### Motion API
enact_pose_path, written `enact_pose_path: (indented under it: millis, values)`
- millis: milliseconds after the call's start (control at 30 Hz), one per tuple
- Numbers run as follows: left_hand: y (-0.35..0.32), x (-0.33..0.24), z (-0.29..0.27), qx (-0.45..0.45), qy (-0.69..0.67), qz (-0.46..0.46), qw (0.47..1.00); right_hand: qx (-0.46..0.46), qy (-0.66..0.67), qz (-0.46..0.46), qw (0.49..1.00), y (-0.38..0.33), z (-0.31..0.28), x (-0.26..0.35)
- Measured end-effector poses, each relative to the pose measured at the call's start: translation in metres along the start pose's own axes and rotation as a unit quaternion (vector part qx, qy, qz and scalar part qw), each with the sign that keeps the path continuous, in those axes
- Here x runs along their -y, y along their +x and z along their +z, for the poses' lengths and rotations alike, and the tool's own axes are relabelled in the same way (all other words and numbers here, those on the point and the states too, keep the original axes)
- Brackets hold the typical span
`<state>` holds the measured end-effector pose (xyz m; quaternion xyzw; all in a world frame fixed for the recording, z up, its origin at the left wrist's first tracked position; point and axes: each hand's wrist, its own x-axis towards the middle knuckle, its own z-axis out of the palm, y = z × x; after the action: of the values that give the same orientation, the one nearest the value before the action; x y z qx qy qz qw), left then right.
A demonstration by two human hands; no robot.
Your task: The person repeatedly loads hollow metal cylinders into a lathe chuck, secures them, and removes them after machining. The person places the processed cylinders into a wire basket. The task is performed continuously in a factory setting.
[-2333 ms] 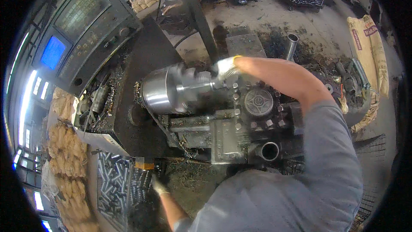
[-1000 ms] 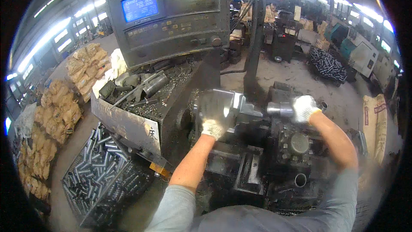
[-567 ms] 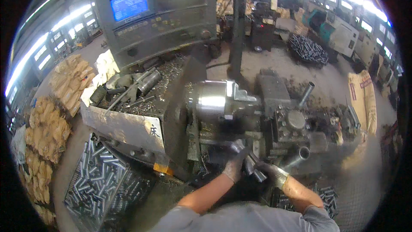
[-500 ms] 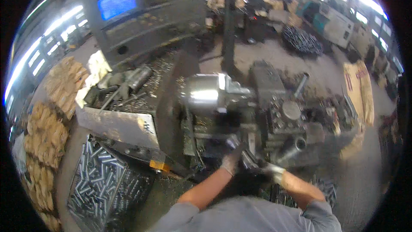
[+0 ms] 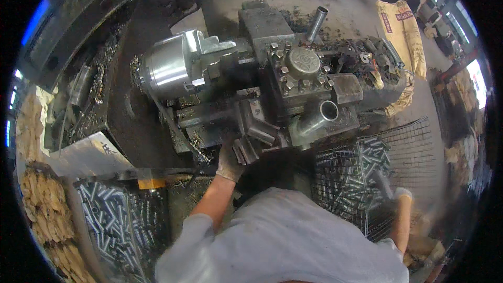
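My left hand, in a pale glove, is at the front of the lathe, against several short dark steel pieces. Its fingers are mostly hidden behind them, so I cannot tell whether it grips them. Just beyond lies an angled steel part on the carriage. Out to the right, my gloved right hand is closed on a motion-blurred grey metal tube. The tube is over a wire basket heaped with short metal tubes.
A shiny lathe chuck with stepped jaws faces the bolted tool post. A wide open-ended tube and a slim upright tube stand nearby. Another bin of tubes sits lower left. Brown sacks lie far right.
The view has shifted down and right. My right hand has moved from the lathe front out to the right-hand basket, with a tube. My left hand stays by the lathe.
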<state>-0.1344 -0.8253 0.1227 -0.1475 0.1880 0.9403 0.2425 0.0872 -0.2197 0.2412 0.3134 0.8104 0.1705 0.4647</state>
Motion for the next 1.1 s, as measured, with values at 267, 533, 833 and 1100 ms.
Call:
enact_pose_path:
  millis: [267, 533, 833, 1100]
  values:
    - [-0.032, -0.001, 0.042, -0.025, 0.143, -0.053, 0.988, -0.277, 0.424, -0.545, 0.669, -0.085, -0.196, 0.280]
    - [-0.041, -0.014, 0.030, -0.074, 0.085, -0.033, 0.993, -0.380, 0.077, -0.540, 0.747, -0.147, -0.174, 0.399]
    - [-0.033, -0.063, 0.055, -0.082, 0.055, 0.173, 0.980, -0.026, 0.463, -0.603, 0.650, -0.177, -0.250, 0.417]
    - [-0.024, -0.095, 0.114, 0.008, 0.305, 0.378, 0.874, -0.293, 0.291, -0.696, 0.588, -0.237, -0.369, 0.364]
